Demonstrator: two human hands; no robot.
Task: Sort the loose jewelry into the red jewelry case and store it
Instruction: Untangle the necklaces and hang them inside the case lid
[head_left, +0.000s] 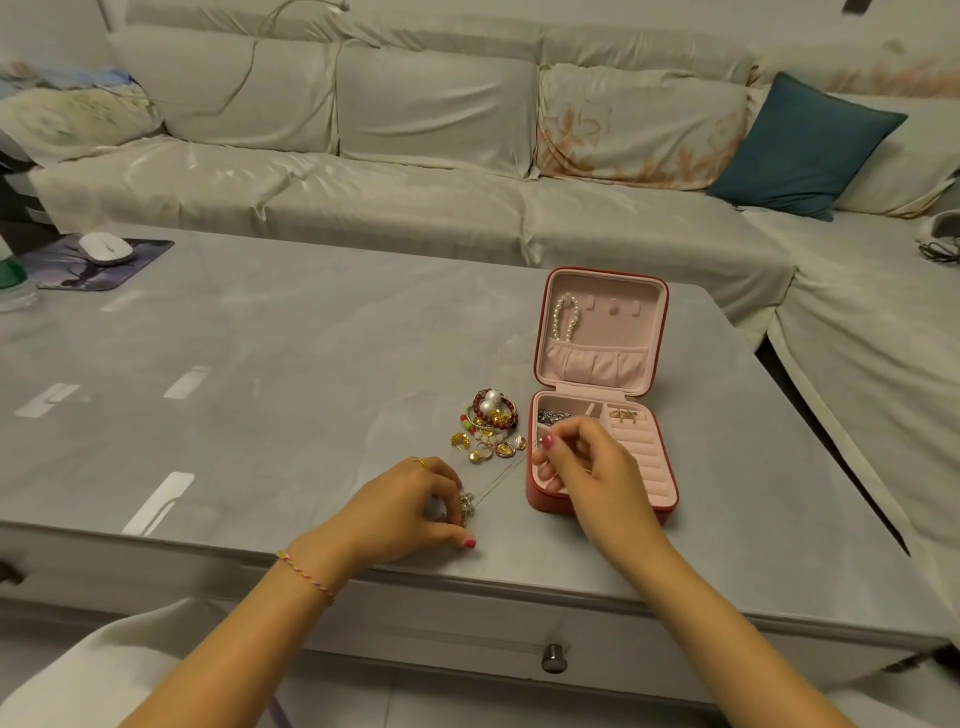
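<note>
The red jewelry case (670, 467) lies open on the grey table (291, 374), pink inside, its lid (602, 291) upright with a pearl bracelet (563, 319) hung in it. A silver chain (556, 415) and gold rings (623, 414) sit in its tray. Left of the case lies a pile of loose jewelry (488, 428): red beads, pearls, gold earrings. My left hand (410, 506) pinches a silver pendant (466, 506) near the table's front edge. A thin necklace chain (498, 478) runs from it up to my right hand (587, 462), which pinches it over the case's left compartment.
A white mouse (105, 248) on a dark mouse pad (140, 249) sits at the table's far left. A covered sofa (415, 156) with a teal cushion (805, 145) stands behind. A drawer knob (554, 657) shows below the table's front edge.
</note>
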